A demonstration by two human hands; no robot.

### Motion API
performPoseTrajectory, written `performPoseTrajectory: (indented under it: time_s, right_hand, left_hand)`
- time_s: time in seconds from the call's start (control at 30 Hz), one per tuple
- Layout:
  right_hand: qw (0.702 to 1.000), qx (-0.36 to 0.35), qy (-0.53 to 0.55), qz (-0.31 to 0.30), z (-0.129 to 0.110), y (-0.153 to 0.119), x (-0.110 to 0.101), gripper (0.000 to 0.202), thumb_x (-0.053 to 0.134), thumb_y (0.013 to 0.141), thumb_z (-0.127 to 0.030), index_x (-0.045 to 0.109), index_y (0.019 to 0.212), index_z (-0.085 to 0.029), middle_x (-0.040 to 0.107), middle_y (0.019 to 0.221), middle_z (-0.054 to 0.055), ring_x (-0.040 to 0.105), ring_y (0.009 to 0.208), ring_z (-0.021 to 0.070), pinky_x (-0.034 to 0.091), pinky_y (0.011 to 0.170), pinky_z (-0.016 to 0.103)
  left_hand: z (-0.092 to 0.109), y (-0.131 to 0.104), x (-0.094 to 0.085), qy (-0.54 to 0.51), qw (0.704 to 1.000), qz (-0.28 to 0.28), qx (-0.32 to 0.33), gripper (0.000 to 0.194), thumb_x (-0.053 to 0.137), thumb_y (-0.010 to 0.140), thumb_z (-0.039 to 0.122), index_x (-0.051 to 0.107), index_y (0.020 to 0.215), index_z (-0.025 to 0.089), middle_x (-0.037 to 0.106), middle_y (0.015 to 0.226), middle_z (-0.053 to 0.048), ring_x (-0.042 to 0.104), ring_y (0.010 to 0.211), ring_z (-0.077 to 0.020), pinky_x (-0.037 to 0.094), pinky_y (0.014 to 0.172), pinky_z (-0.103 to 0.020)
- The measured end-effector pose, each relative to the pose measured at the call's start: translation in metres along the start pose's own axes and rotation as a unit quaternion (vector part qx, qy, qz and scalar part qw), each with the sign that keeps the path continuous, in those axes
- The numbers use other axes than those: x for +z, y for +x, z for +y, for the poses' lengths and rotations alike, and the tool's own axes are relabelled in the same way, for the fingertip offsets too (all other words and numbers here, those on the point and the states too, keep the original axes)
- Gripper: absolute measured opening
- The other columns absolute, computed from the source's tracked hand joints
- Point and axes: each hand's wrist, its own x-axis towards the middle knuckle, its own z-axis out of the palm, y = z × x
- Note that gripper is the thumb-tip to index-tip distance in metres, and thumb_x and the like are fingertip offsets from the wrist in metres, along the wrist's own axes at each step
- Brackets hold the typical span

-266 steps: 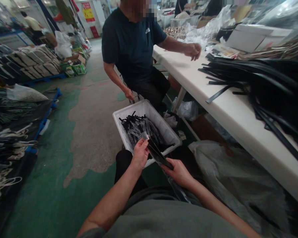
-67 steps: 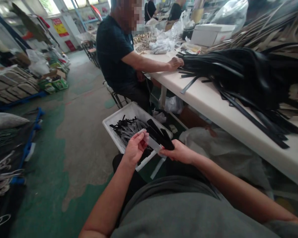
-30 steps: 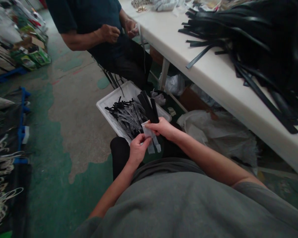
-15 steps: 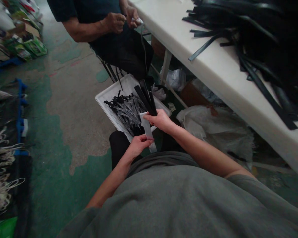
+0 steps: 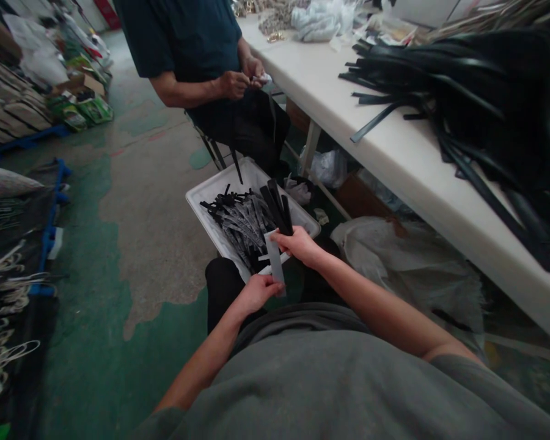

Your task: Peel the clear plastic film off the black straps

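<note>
My right hand (image 5: 299, 244) is closed around a few flat black straps (image 5: 277, 208) that stick up from the fist. Its thumb and fingers also grip the upper end of a whitish translucent plastic strip (image 5: 274, 253), perhaps a narrow sleeve. Lower down, my left hand (image 5: 258, 292) pinches that strip near its bottom end. A small white piece (image 5: 264, 258) juts out to the left of the strip; whether it is attached, I cannot tell. Just beyond my hands, a white plastic tray (image 5: 197, 198) holds many black straps (image 5: 238, 220), several of them in clear wrapping.
Another person's hands (image 5: 242, 84) work on a small whitish thing ahead. At right, a white table (image 5: 371, 156) bears a big heap of black straps (image 5: 476, 110). Plastic bags (image 5: 385, 244) lie beneath it. Pallets with goods (image 5: 22, 220) line the left side.
The view has tilted up, showing more of the table's far end. My left hand sits a little lower on the plastic strip, and the small white piece now shows. The other person's hands have come together.
</note>
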Motion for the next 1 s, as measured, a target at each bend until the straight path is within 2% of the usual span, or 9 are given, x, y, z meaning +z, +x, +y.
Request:
performPoseTrajectory:
  time_s: [0.1, 0.17, 0.27, 0.33, 0.4, 0.5, 0.6, 0.73, 1.0]
  right_hand:
    - [0.999, -0.001, -0.033, -0.038, 0.002, -0.008, -0.005, 0.036, 0.058, 0.080, -0.052, 0.059, 0.078, -0.016, 0.049, 0.049, -0.006, 0.036, 0.040, 0.0069, 0.028, 0.041, 0.022]
    - [0.997, -0.005, -0.039, -0.069, 0.004, -0.016, -0.009, 0.047, 0.045, 0.087, -0.059, 0.060, 0.090, -0.015, 0.054, 0.054, -0.004, 0.039, 0.040, 0.0078, 0.031, 0.043, 0.023]
    - [0.994, -0.011, -0.030, -0.105, 0.011, -0.034, -0.015, 0.056, 0.031, 0.092, -0.063, 0.058, 0.096, -0.014, 0.058, 0.062, -0.002, 0.041, 0.042, 0.0082, 0.034, 0.048, 0.024]
    - [0.990, -0.008, -0.035, -0.133, 0.015, -0.050, -0.019, 0.052, 0.034, 0.093, -0.061, 0.058, 0.087, -0.015, 0.059, 0.067, -0.001, 0.042, 0.044, 0.0078, 0.036, 0.051, 0.024]
    - [0.986, 0.002, -0.046, -0.159, 0.018, -0.065, -0.023, 0.048, 0.039, 0.093, -0.058, 0.057, 0.079, -0.016, 0.057, 0.063, -0.001, 0.043, 0.046, 0.0083, 0.037, 0.053, 0.024]
    - [0.982, 0.035, -0.074, -0.169, 0.019, -0.083, -0.024, 0.043, 0.047, 0.090, -0.055, 0.057, 0.075, -0.017, 0.050, 0.049, -0.003, 0.044, 0.046, 0.0102, 0.036, 0.052, 0.024]
    - [0.984, 0.058, -0.085, -0.147, 0.018, -0.091, -0.020, 0.038, 0.057, 0.083, -0.052, 0.054, 0.068, -0.018, 0.049, 0.047, -0.004, 0.045, 0.043, 0.0104, 0.035, 0.048, 0.024]
    - [0.988, 0.049, -0.080, -0.123, 0.016, -0.091, -0.014, 0.033, 0.064, 0.078, -0.049, 0.051, 0.069, -0.019, 0.052, 0.051, -0.004, 0.047, 0.041, 0.0097, 0.035, 0.044, 0.023]
    - [0.987, 0.017, -0.105, -0.117, 0.022, -0.086, -0.013, 0.025, 0.062, 0.082, -0.043, 0.053, 0.084, -0.020, 0.057, 0.062, -0.003, 0.051, 0.044, 0.0104, 0.039, 0.042, 0.023]
  left_hand:
    - [0.002, 0.001, -0.004, -0.066, 0.998, 0.004, -0.023, 0.021, 0.076, 0.068, 0.037, 0.073, 0.066, 0.015, 0.072, 0.067, -0.006, 0.062, 0.063, -0.0173, 0.049, 0.068, -0.029]
    - [0.007, 0.002, -0.009, -0.163, 0.985, 0.056, -0.027, 0.027, 0.079, 0.066, 0.039, 0.072, 0.070, 0.013, 0.070, 0.068, -0.005, 0.061, 0.061, -0.0144, 0.049, 0.066, -0.027]
    - [0.019, 0.007, -0.023, -0.311, 0.941, 0.131, -0.021, 0.033, 0.085, 0.058, 0.036, 0.066, 0.069, 0.013, 0.066, 0.064, -0.002, 0.060, 0.057, -0.0110, 0.051, 0.063, -0.025]
    - [0.026, 0.010, -0.033, -0.391, 0.903, 0.175, -0.019, 0.032, 0.086, 0.059, 0.032, 0.062, 0.071, 0.014, 0.066, 0.066, 0.001, 0.061, 0.057, -0.0099, 0.054, 0.066, -0.026]
    - [0.032, 0.014, -0.040, -0.449, 0.868, 0.209, -0.026, 0.028, 0.082, 0.067, 0.031, 0.060, 0.074, 0.015, 0.066, 0.068, 0.001, 0.062, 0.058, -0.0091, 0.056, 0.069, -0.027]
    - [0.040, 0.019, -0.045, -0.491, 0.839, 0.229, -0.046, 0.024, 0.075, 0.077, 0.034, 0.060, 0.075, 0.015, 0.067, 0.069, 0.000, 0.064, 0.059, -0.0091, 0.057, 0.070, -0.027]
    - [0.044, 0.020, -0.043, -0.499, 0.837, 0.218, -0.051, 0.022, 0.070, 0.081, 0.034, 0.062, 0.076, 0.015, 0.068, 0.071, 0.000, 0.065, 0.062, -0.0097, 0.056, 0.068, -0.025]
    - [0.045, 0.020, -0.040, -0.492, 0.847, 0.197, -0.044, 0.021, 0.071, 0.081, 0.034, 0.062, 0.077, 0.016, 0.068, 0.070, 0.001, 0.064, 0.060, -0.0093, 0.055, 0.064, -0.024]
    - [0.042, 0.019, -0.036, -0.479, 0.854, 0.191, -0.066, 0.020, 0.074, 0.078, 0.031, 0.061, 0.076, 0.016, 0.066, 0.065, 0.002, 0.063, 0.057, -0.0097, 0.053, 0.060, -0.023]
